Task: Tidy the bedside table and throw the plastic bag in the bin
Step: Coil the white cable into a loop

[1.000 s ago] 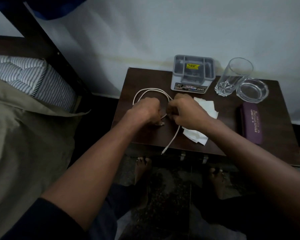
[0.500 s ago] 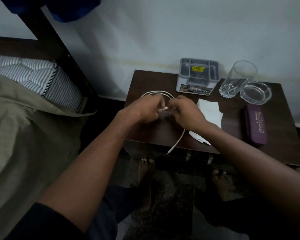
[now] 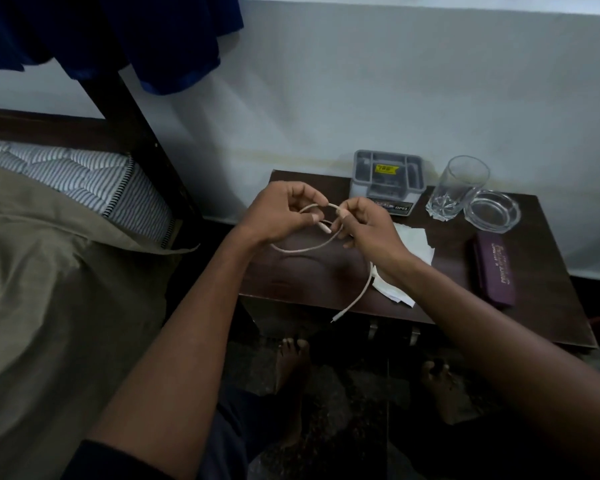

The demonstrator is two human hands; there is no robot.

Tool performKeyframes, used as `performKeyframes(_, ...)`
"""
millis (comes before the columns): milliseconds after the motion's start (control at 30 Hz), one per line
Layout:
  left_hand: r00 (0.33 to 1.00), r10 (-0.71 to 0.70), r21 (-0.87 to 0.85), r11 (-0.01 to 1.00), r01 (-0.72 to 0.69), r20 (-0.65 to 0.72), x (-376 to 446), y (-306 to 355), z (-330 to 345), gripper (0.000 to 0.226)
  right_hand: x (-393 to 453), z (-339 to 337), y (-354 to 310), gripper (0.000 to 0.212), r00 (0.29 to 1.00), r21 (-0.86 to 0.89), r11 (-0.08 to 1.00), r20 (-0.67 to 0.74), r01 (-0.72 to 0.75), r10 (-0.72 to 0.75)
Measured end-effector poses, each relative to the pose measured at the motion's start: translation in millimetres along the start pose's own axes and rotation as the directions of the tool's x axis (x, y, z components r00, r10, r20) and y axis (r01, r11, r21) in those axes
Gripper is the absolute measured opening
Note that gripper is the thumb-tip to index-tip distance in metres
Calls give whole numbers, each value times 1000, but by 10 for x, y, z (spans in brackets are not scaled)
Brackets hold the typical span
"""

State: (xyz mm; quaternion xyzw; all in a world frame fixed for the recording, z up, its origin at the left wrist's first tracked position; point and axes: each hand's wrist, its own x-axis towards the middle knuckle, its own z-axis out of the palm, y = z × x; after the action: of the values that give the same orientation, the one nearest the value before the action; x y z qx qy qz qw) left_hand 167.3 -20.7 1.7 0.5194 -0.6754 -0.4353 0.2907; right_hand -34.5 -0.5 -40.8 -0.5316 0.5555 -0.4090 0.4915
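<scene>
The dark brown wooden bedside table (image 3: 326, 282) stands against the pale wall, beside the bed with the olive sheet (image 3: 49, 289) and striped mattress (image 3: 94, 181). At the table's back edge sits a grey plastic compartment organiser (image 3: 387, 183); its front label reads "OPEL", and a yellow sticker inside is too small to read. On the table's right side lies a long purple case (image 3: 495, 270) with gold lettering, illegible, its long axis running front to back. Behind the case stand a clear faceted drinking glass (image 3: 456, 188) and, touching it, a round clear glass ashtray (image 3: 492, 211). A crumpled white tissue (image 3: 413, 244) lies at the table's centre. Above the table, the left hand (image 3: 278, 213) and right hand (image 3: 368, 223) both pinch a thin white charging cable (image 3: 305, 249), formed into a loop. Its free end trails toward the table's front edge, plug pointing down past it.
</scene>
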Motion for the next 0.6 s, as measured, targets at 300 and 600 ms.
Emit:
performKeyframes(300, 995, 31, 80, 997, -24, -95, 1, 95, 106, 13, -189, -131, -256, 11, 998, 261, 964, -28, -50, 59)
performKeyframes(600, 822, 425, 487, 847, -212, -380, -16, 423, 349, 27, -156, -362, -382, 24, 955, 593, 756, 88, -279, 283)
